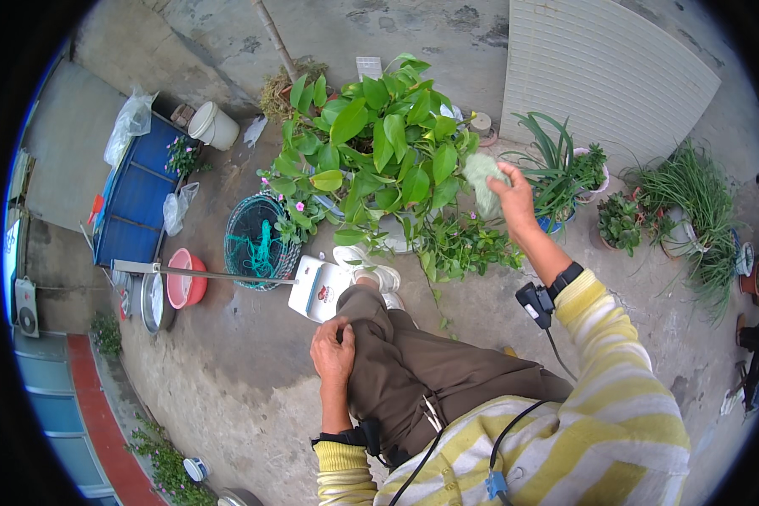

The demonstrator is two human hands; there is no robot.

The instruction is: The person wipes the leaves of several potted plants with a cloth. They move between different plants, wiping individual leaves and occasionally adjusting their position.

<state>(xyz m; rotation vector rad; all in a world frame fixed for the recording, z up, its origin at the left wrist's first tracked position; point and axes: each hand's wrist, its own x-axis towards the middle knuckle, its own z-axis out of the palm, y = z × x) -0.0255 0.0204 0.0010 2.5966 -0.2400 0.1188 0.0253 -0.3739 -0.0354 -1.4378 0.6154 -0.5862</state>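
Observation:
My right hand (pixel 514 197) pinches a pale green cloth (pixel 486 183) between thumb and fingers. The cloth hangs at the right edge of a large broad-leaved potted plant (pixel 386 136), close to its leaves. On the knee of my brown trousers (pixel 379 341) rests my left hand (pixel 333 350), fingers bent over it and thumb apart, with nothing seen in it. Just beyond that hand, a white dustpan (pixel 320 288) with a long metal handle (pixel 228 276) lies on the concrete near my white shoes (pixel 370 269).
Left of the plant stand a net basket (pixel 259 243) with green cord, a pink basin (pixel 186 278), a metal basin (pixel 155 307) and a white bucket (pixel 213 125). Several potted plants (pixel 620 221) line the right. A ribbed white panel (pixel 601 76) leans on the wall.

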